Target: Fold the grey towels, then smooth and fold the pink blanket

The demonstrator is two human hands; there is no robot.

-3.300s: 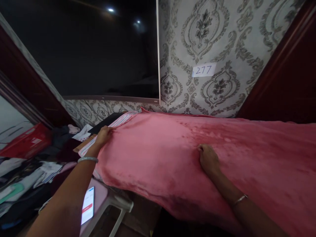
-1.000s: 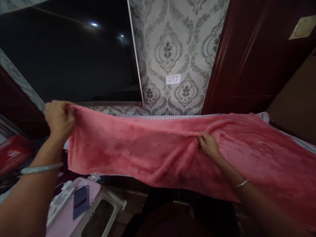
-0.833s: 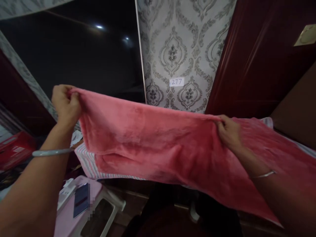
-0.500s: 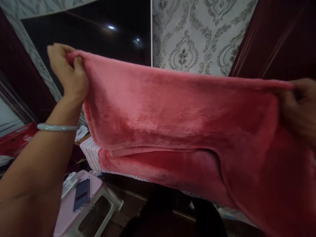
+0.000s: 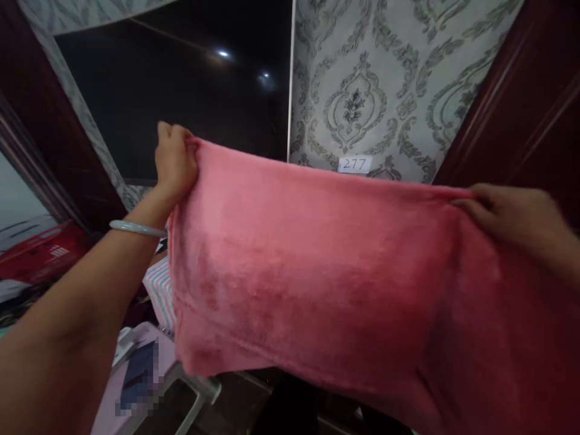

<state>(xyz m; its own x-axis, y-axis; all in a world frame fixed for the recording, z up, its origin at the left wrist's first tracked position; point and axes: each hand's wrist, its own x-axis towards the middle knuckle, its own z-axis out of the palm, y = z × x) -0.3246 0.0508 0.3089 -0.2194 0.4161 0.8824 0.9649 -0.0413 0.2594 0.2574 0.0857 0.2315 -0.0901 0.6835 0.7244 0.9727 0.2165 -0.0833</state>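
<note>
A plush pink blanket [image 5: 308, 260] is stretched between my two hands and hangs down in front of me. My left hand [image 5: 176, 158], with a pale bangle on its wrist, is closed on the upper left corner. At the upper right my right hand [image 5: 512, 211] pinches the top edge between thumb and fingers. The blanket's lower right part spreads out of view at the bottom right. Behind its left side a striped cloth [image 5: 159, 290] shows; whatever bears that cloth is mostly hidden.
A pink stool [image 5: 149, 362] with a dark, partly blurred flat object stands at lower left. Further left lies a red bag or box [image 5: 43, 251]. A large black screen [image 5: 181, 90] and patterned wallpaper [image 5: 353, 72] with a "277" label [image 5: 355, 164] are behind the blanket.
Both hands have come lower; the left has moved right and the right has moved left. The blanket hangs lower and now covers most of the striped cloth. The "277" label has come into view.
</note>
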